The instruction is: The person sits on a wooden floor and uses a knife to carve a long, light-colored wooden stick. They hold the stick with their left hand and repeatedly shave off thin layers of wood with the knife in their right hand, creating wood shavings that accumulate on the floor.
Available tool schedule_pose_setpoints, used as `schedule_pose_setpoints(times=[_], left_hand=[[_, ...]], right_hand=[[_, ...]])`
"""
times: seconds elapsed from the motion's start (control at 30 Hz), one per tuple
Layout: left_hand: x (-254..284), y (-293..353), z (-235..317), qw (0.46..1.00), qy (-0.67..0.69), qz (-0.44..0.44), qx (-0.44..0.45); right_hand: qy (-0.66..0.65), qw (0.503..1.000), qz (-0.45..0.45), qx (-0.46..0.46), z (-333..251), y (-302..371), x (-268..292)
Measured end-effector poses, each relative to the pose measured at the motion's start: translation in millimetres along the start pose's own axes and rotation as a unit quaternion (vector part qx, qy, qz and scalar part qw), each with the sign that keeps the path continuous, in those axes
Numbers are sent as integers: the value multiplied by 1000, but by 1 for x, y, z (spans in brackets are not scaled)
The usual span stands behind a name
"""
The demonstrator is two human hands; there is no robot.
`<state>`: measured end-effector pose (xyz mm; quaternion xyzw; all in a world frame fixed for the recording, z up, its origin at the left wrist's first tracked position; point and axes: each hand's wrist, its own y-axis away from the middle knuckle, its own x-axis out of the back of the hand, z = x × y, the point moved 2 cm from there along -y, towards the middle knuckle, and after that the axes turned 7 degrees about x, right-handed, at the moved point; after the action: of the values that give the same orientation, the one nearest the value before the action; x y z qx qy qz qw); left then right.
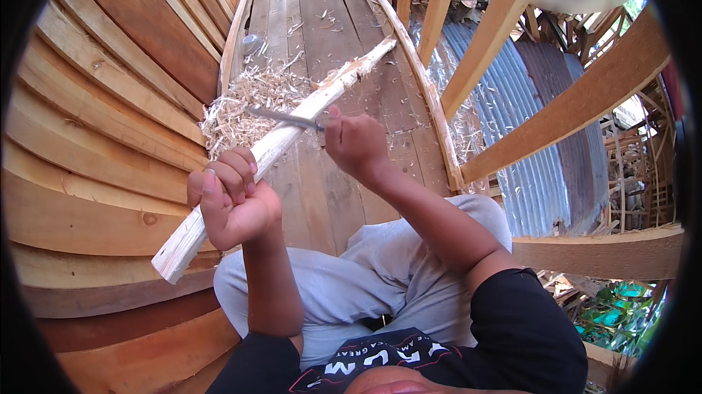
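Observation:
A long pale, peeled wooden pole [281,138] slants from the lower left up to the far right across the plank floor. Around its near part my left hand [238,200] is closed, fingers curled over the wood. My right hand [357,144] grips a knife [287,118] by its handle, which the fist hides. The narrow blade points left and lies across the middle of the pole, looking slightly blurred. Toward the far end the pole's surface is rougher, with darker spots.
Curly wood shavings [256,98] heap beside the pole. A small clear cup-like object [251,44] stands behind them. Stacked boards [102,145] line the left side. On the right, wooden posts [486,39] and a low rail [417,80] border corrugated metal sheets [523,145].

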<state>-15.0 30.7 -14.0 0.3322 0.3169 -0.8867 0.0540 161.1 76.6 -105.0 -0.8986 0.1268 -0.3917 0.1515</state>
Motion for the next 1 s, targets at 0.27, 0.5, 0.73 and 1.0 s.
schedule_pose_setpoints(times=[0.27,0.5,0.73,1.0], left_hand=[[-1,0,-9,986,25,-161,-22],[-18,3,-4,973,11,-227,-40],[0,-6,-1,980,18,-195,-36],[-15,2,-3,976,-4,-216,-35]], right_hand=[[65,987,67,-131,34,-22,13],[62,983,23,-171,48,-27,29],[-7,994,-92,-62,-21,-4,18],[29,990,30,-138,62,-19,13]])
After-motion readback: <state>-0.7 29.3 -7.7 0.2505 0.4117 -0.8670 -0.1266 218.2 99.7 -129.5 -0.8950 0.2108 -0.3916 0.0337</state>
